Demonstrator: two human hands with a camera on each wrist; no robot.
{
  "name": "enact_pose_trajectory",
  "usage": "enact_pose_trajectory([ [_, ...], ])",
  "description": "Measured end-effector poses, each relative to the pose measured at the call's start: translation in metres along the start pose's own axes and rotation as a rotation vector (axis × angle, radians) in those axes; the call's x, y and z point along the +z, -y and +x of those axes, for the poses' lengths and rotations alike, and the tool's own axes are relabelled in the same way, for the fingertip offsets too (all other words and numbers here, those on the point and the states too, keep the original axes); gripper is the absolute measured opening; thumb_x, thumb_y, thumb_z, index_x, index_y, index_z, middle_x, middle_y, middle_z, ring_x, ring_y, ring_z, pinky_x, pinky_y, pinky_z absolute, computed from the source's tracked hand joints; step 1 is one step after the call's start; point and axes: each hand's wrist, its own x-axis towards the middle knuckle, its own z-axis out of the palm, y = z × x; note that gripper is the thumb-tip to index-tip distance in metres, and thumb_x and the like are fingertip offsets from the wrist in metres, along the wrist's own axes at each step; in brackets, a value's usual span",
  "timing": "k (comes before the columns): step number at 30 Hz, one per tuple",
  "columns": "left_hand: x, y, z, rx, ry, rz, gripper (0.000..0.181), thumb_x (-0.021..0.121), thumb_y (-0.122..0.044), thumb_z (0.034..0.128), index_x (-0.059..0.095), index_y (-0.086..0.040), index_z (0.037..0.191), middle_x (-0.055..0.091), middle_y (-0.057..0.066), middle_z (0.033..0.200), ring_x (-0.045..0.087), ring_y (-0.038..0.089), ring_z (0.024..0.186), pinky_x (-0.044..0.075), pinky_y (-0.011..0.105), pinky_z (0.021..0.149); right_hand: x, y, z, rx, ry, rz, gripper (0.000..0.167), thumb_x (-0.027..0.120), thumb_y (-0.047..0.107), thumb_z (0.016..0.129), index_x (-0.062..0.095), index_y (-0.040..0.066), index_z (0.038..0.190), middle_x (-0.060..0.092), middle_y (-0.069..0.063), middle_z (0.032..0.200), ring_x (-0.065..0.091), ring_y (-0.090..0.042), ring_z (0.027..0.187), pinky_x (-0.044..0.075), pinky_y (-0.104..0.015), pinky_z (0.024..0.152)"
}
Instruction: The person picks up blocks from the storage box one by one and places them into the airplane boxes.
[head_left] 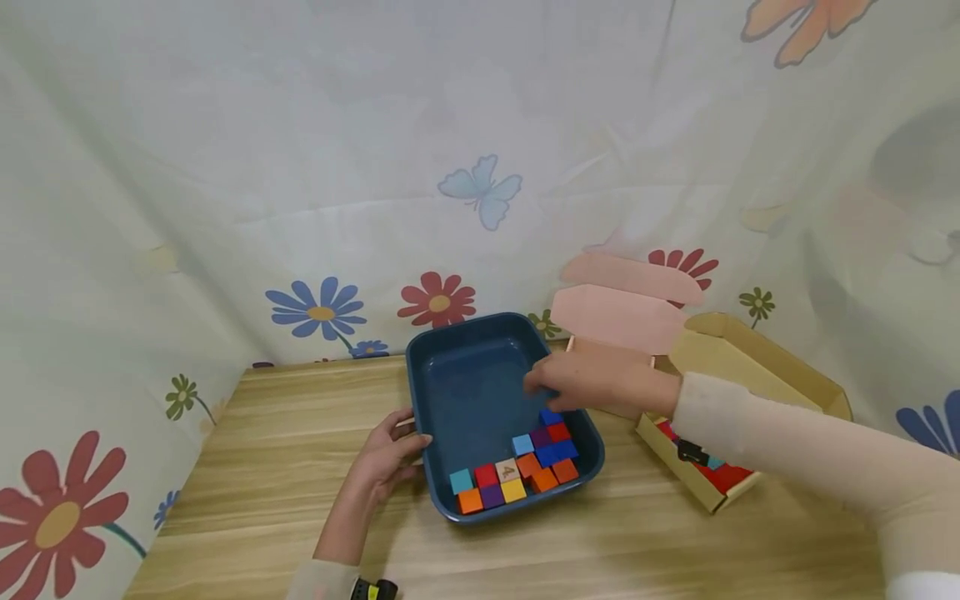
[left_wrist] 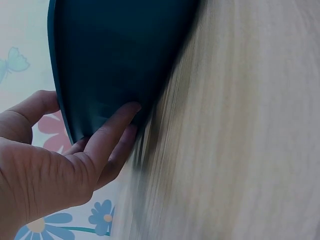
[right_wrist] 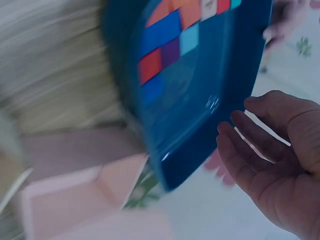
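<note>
The head view alone shows the full run of blocks (head_left: pixel 513 490) along the tray's (head_left: pixel 468 387) near edge and right side. The left wrist view adds the left hand's (head_left: pixel 384 458) fingers under the gripped left edge; the right wrist view, the right hand's (head_left: pixel 592 380) relaxed, unladen fingers beside the rim.
</note>
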Motion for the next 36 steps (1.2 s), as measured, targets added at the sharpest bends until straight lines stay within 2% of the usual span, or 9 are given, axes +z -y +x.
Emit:
enact_pose_trajectory([
  [7,0.000,0.001,-0.001,0.003,-0.009,0.000,0.069,0.069,-0.001,0.0918,0.037,-0.004,0.152,0.044,0.027,0.149,0.059,0.036,0.116,0.058,0.047,0.079,0.025,0.039,0.049,-0.098,0.144,0.077,0.032,0.075,0.014,0.093,0.069,0.013,0.124,0.069,-0.002,0.121,0.064,-0.015,0.109,0.054,-0.023,0.087],
  [10,0.001,0.005,-0.001,0.005,0.003,-0.019,0.069,0.069,0.000,0.0911,0.037,-0.003,0.152,0.044,0.027,0.148,0.060,0.034,0.113,0.058,0.047,0.079,0.042,0.051,0.058,-0.115,0.232,0.060,0.036,0.076,0.018,0.093,0.068,0.016,0.128,0.068,0.002,0.124,0.064,-0.010,0.108,0.054,-0.021,0.087],
  [14,0.003,0.007,-0.001,0.002,0.017,-0.033,0.070,0.070,0.000,0.0906,0.037,-0.002,0.152,0.044,0.027,0.148,0.061,0.033,0.111,0.058,0.048,0.080,0.060,0.060,0.063,-0.112,0.310,0.049,0.038,0.075,0.018,0.094,0.066,0.019,0.130,0.067,0.005,0.118,0.062,-0.007,0.093,0.055,-0.020,0.080],
  [19,0.003,0.006,-0.002,0.006,-0.001,-0.033,0.068,0.068,0.002,0.0906,0.038,-0.002,0.151,0.045,0.027,0.147,0.061,0.033,0.110,0.058,0.049,0.079,0.070,0.061,0.069,-0.121,0.313,0.059,0.035,0.074,0.014,0.093,0.064,0.019,0.126,0.066,0.006,0.103,0.058,-0.007,0.080,0.051,-0.017,0.068],
  [27,0.001,0.004,-0.001,0.008,0.013,-0.051,0.070,0.068,0.002,0.0903,0.036,-0.002,0.152,0.044,0.027,0.147,0.061,0.031,0.108,0.058,0.048,0.078,0.072,0.060,0.076,-0.114,0.338,0.088,0.040,0.074,0.008,0.092,0.063,0.021,0.128,0.066,0.007,0.109,0.059,-0.007,0.082,0.053,-0.017,0.070],
  [32,0.000,0.002,-0.001,0.018,0.014,-0.066,0.070,0.068,0.003,0.0899,0.035,-0.001,0.152,0.044,0.027,0.147,0.061,0.032,0.110,0.058,0.049,0.078,0.072,0.061,0.078,-0.107,0.293,0.022,0.033,0.073,0.010,0.093,0.065,0.021,0.123,0.066,0.007,0.101,0.059,-0.007,0.077,0.053,-0.017,0.068],
  [36,0.000,0.000,-0.002,0.020,0.015,-0.061,0.069,0.067,0.003,0.0907,0.035,-0.001,0.152,0.043,0.028,0.147,0.061,0.033,0.111,0.058,0.048,0.079,0.073,0.062,0.081,-0.103,0.316,-0.045,0.032,0.076,0.014,0.092,0.065,0.020,0.122,0.064,0.007,0.098,0.058,-0.008,0.076,0.053,-0.018,0.069],
])
